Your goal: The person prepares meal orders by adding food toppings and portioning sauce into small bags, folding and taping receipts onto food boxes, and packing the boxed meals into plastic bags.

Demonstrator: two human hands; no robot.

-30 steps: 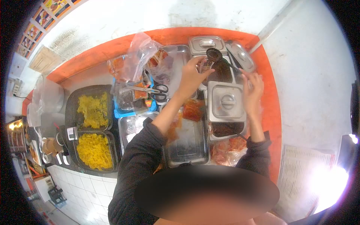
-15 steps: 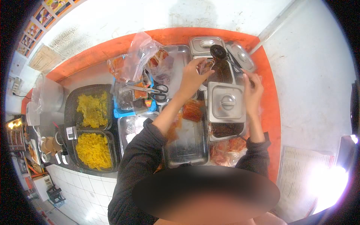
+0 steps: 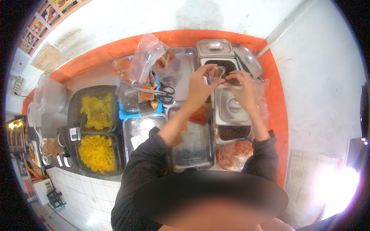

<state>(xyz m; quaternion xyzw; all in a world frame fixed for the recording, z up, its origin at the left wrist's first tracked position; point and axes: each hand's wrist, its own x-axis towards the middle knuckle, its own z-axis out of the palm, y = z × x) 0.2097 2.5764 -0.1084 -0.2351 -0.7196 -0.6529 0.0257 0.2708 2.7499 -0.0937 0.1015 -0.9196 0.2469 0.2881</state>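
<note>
My left hand (image 3: 200, 86) holds a small clear plastic bag (image 3: 216, 74) by its rim, fingers and thumb around its left side, above an uncovered steel pan of dark sauce (image 3: 226, 65). Close on the right, my right hand (image 3: 243, 86) has its fingertips pinched together at the bag's edge; exactly what they grip is too small to tell. Below my right hand lies a steel lid with a knob (image 3: 232, 107), partly hidden by it. Another pan of dark food (image 3: 233, 133) shows below that lid.
Scissors (image 3: 163, 92) rest over a blue-edged tray (image 3: 135, 114). Two black trays hold yellow food (image 3: 97, 154). An empty-looking steel tray (image 3: 192, 146) sits near my left forearm. Further steel lids (image 3: 214, 46) lie at the back, and bagged reddish food (image 3: 233, 156) at the front right.
My right hand has let go of the black ladle and moved left to the bag. The ladle is no longer visible above the pan. My left hand still holds the bag.
</note>
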